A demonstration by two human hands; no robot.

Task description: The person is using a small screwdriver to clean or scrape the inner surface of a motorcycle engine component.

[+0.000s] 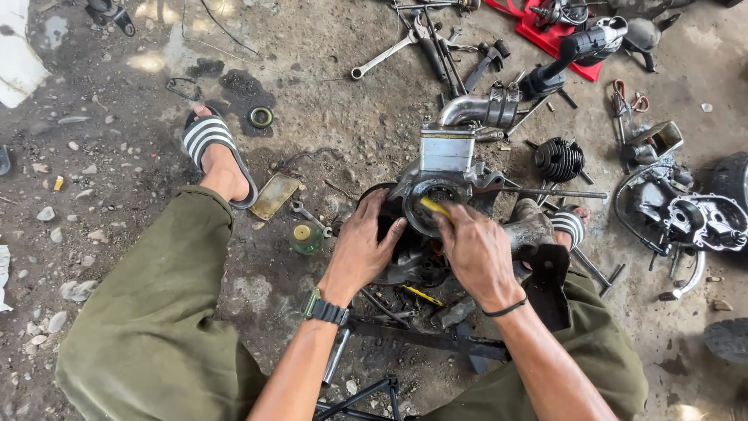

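Left hand [360, 251] flat, right hand [477, 251] pinching.

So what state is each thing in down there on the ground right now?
Engine block: upright on the ground, round opening uncovered.
Left hand: flat against the engine's side, steadying it.
Right hand: gripping a yellow-handled tool at the opening.
Small jar: upright, lid on.
Combination wrench: lying loose, untouched.
Finned cylinder: detached, lying apart.
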